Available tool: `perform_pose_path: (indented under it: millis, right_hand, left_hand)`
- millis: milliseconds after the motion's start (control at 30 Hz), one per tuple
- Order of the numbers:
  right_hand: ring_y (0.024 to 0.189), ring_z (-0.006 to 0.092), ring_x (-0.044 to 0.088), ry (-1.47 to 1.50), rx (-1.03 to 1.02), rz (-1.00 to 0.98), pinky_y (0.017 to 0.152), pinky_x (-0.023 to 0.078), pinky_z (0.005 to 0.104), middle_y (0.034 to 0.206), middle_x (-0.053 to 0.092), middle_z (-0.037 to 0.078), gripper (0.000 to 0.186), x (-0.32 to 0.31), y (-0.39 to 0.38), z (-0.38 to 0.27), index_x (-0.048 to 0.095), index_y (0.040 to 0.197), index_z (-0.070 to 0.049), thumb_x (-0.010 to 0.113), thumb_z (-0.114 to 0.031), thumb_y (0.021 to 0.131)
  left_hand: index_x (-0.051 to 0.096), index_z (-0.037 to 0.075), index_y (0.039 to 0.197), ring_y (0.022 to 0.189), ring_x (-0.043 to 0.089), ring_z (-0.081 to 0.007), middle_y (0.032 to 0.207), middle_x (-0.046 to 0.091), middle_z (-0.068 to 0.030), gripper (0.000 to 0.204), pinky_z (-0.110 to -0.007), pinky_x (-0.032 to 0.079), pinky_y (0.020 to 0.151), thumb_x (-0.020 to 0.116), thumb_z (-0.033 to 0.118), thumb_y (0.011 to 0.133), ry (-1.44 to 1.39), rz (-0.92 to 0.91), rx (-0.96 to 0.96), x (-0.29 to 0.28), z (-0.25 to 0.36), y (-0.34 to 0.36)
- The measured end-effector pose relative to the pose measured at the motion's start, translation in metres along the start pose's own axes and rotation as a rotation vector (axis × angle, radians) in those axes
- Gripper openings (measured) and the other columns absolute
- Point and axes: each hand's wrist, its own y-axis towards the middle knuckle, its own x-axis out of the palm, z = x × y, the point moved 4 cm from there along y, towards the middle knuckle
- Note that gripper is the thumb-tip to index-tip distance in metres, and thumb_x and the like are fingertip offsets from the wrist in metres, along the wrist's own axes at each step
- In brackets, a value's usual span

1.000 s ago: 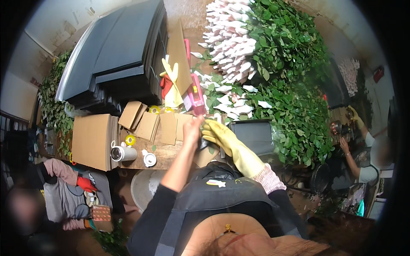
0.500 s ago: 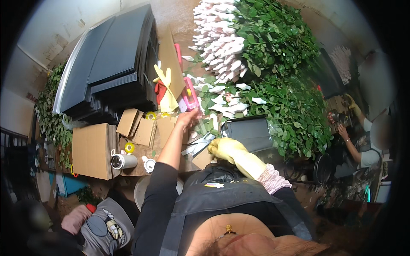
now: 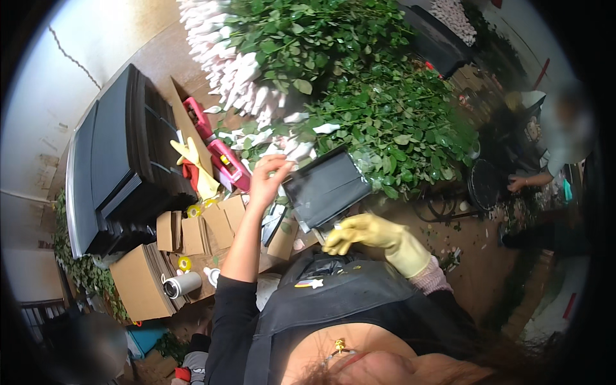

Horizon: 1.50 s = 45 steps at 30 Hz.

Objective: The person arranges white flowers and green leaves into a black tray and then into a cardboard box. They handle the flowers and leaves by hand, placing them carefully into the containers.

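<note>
My bare left hand (image 3: pixel 268 179) is raised over the table beside a black tray-like sheet (image 3: pixel 327 186), near the loose white-sleeved flower heads (image 3: pixel 260 140). Its fingers look stretched out, thumb a little apart, with nothing plain between them. A yellow rubber glove covers my right hand (image 3: pixel 362 234), which hovers at the table's front edge, just below the black sheet. The gloved fingers are curled; a small white bit shows at them, but what they hold, if anything, is hidden. Grey strips (image 3: pixel 274 223) and a cardboard piece (image 3: pixel 282 240) lie between my hands.
Leafy stems with white-sleeved heads (image 3: pixel 244 83) are heaped at the back. Stacked black boards (image 3: pixel 115 141), a pink tape dispenser (image 3: pixel 228 163), spare yellow glove (image 3: pixel 204 176), small cardboard pieces (image 3: pixel 196 236) and a white cup (image 3: pixel 181 284) stand left. A co-worker's hand (image 3: pixel 516 183) shows right.
My view has turned to the right. The left hand has moved away from the pink dispenser toward the black sheet. The gloved right hand has shifted rightward off the grey strips.
</note>
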Motion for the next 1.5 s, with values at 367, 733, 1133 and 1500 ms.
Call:
perform_pose_path:
  millis: [367, 733, 1133, 1500]
  right_hand:
    - [0.082, 0.0177, 0.072, 0.265, -0.012, 0.664, 0.070, 0.058, 0.0300, 0.099, 0.075, 0.009, 0.039, -0.121, -0.059, 0.012, 0.067, 0.120, -0.003, 0.047, -0.034, 0.108]
    - [0.076, 0.0238, 0.073, 0.357, 0.302, 0.607, 0.064, 0.059, 0.0324, 0.096, 0.074, 0.015, 0.040, -0.159, -0.022, 0.140, 0.067, 0.108, 0.000, 0.057, -0.038, 0.102]
    - [0.079, 0.0238, 0.072, -0.379, 0.757, 0.672, 0.064, 0.057, 0.0319, 0.101, 0.074, 0.018, 0.027, -0.173, -0.072, 0.091, 0.065, 0.097, 0.000, 0.056, -0.025, 0.098]
    - [0.129, 0.0325, 0.054, -1.550, -0.194, -0.071, 0.109, 0.043, 0.0457, 0.129, 0.065, 0.018, 0.052, 0.022, 0.104, -0.010, 0.071, 0.121, -0.007, 0.066, -0.049, 0.091]
  left_hand:
    - [0.069, 0.013, 0.128, 0.152, 0.022, -0.0377, 0.159, 0.037, -0.0171, 0.039, -0.064, 0.008, 0.122, 0.060, 0.028, 0.093, 1.284, -0.183, 0.149, 0.206, 0.018, 0.106]
    - [0.052, 0.007, 0.137, 0.141, 0.038, -0.0402, 0.138, 0.053, -0.0157, 0.057, -0.053, 0.031, 0.118, 0.067, 0.006, 0.083, 0.617, -0.068, 0.400, 0.180, 0.049, 0.086]
    - [0.060, 0.000, 0.129, 0.120, 0.058, -0.0259, 0.124, 0.064, -0.0146, 0.033, -0.038, 0.043, 0.106, 0.061, 0.005, 0.096, 0.140, 0.359, 0.014, 0.080, 0.047, -0.077]
    - [0.053, 0.006, 0.126, 0.066, 0.055, -0.0081, 0.094, 0.066, -0.0044, 0.027, -0.025, 0.045, 0.055, 0.060, 0.016, 0.102, -0.720, 0.327, -0.814, 0.068, -0.084, -0.224]
